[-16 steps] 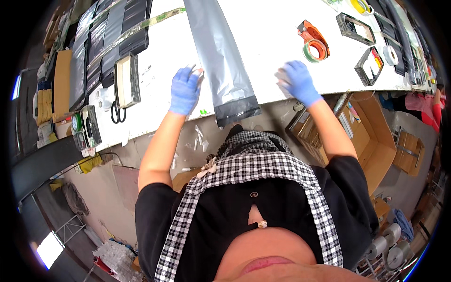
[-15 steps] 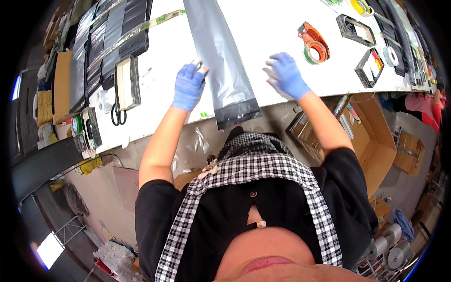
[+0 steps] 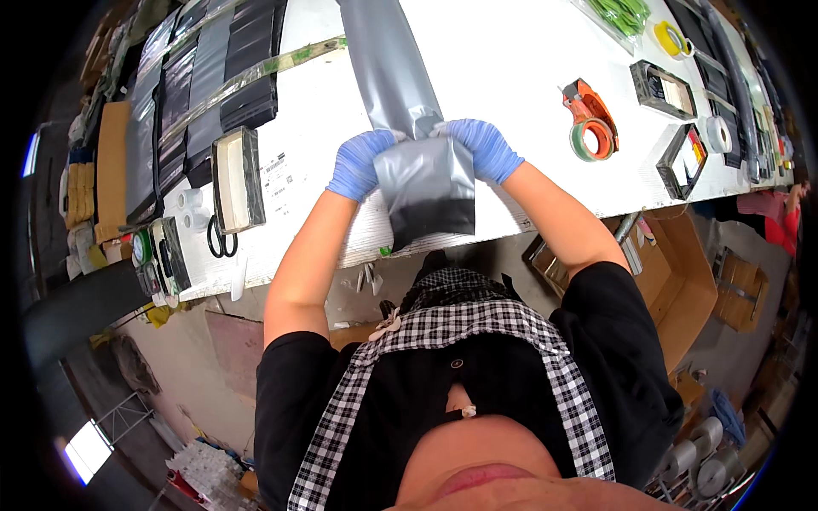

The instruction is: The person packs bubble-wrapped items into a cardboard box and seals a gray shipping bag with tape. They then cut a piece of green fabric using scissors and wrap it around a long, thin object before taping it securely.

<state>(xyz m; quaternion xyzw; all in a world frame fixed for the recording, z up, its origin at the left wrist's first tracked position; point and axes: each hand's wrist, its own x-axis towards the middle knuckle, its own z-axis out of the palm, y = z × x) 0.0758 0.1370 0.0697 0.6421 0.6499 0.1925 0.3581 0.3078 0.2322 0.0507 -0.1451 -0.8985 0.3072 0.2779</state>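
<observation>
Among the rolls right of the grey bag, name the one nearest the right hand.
The green-edged roll in the orange dispenser: it lies nearest the right hand, while the yellow roll and white roll lie farther right.

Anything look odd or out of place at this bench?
Loose white scraps show below the front edge of the table, like stray litter. The grey bag is creased where the left hand and right hand grip it; no tears show.

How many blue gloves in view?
2: one on the left hand, one on the right hand, both gripping the grey bag near its fold. Others could be hidden in the clutter near the picture's rim.
</observation>
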